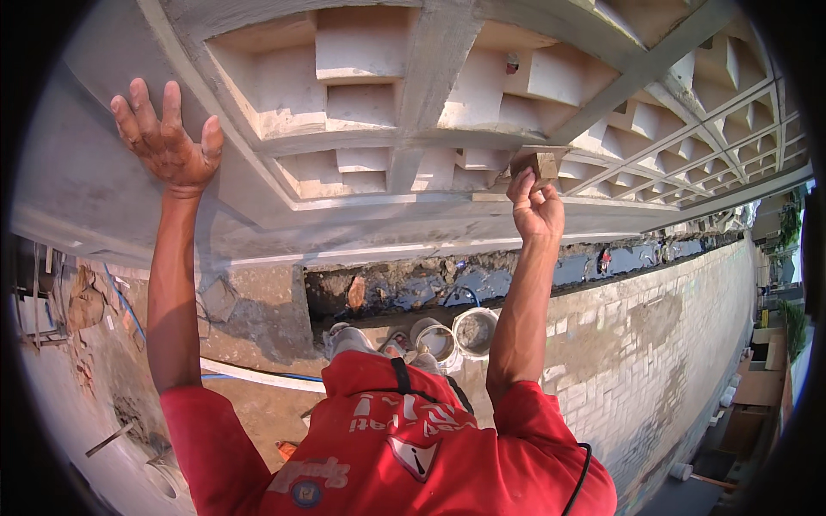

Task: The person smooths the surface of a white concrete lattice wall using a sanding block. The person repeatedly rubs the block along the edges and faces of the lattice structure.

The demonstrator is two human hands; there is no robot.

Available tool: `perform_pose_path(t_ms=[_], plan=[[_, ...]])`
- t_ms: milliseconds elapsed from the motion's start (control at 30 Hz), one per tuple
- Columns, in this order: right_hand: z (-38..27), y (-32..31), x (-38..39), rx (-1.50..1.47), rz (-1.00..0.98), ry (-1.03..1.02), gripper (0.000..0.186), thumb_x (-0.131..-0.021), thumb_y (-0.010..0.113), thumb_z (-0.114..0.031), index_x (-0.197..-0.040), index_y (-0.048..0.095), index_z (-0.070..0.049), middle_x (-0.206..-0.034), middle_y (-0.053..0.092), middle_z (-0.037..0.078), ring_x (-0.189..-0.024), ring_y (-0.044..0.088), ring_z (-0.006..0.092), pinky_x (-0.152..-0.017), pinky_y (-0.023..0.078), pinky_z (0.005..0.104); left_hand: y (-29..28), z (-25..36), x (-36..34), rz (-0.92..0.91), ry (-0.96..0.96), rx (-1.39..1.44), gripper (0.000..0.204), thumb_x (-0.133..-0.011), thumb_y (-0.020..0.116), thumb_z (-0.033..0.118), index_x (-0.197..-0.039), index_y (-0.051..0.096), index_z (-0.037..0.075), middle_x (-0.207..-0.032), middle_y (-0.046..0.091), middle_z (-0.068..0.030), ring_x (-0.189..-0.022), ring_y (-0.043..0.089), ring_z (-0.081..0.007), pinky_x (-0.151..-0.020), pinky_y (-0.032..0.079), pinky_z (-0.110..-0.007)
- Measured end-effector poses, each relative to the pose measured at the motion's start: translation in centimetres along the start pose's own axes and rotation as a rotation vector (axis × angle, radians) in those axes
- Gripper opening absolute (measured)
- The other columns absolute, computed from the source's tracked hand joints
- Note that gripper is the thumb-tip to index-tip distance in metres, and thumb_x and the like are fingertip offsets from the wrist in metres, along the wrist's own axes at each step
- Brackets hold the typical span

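Fingers of our right hand (pixel 535 206) curl around a small wooden block (pixel 540 163), partly hiding it, pressed against the rough grey concrete lattice wall (pixel 387 138). Our left hand (pixel 168 138) rests spread on smooth plaster. Two buckets (pixel 456 334) below show indistinct contents.

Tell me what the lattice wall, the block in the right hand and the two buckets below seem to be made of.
Lattice wall: looks like concrete or cement render, matt pale grey, with rough sandy faces.
Block gripped in the right hand: probably wood or a sanding stone; tan, square-edged, too small to be sure.
Buckets: likely plastic, whitish, with thin round rims and a grey mix inside.
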State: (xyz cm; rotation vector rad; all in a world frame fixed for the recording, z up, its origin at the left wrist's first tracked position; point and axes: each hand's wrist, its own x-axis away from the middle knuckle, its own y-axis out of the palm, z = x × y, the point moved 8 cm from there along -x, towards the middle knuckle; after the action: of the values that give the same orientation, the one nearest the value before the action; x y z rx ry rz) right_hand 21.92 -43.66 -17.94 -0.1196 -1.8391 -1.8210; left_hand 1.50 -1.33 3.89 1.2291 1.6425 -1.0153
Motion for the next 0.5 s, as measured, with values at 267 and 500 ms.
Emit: perform_pose_path(t_ms=[267,500], plan=[[1.8,11.7,11.4,0.209,-0.594,0.17,0.041,-0.094,0.05,-0.011,-0.125,0.039,0.012,-0.113,0.044,0.024,-0.095,0.059,0.0323,-0.074,0.061,0.0344,0.0,0.1,-0.1,0.037,-0.018,0.014,0.057,-0.092,0.046,0.049,-0.137,0.045,0.014,-0.148,0.034,-0.0149,-0.143,0.017,-0.035,-0.115,0.02,-0.049],[-3.7,-1.0,7.3,0.136,-0.425,0.178,0.043,-0.094,0.054,-0.017,-0.128,0.043,0.007,-0.11,0.041,0.019,-0.085,0.059,0.025,-0.069,0.058,0.0314,0.0,0.3,-0.2,0.022,-0.02,0.0,0.058,-0.092,0.045,0.049,-0.138,0.044,0.013,-0.148,0.033,-0.0156,-0.143,0.016,-0.036,-0.115,0.019,-0.05]])
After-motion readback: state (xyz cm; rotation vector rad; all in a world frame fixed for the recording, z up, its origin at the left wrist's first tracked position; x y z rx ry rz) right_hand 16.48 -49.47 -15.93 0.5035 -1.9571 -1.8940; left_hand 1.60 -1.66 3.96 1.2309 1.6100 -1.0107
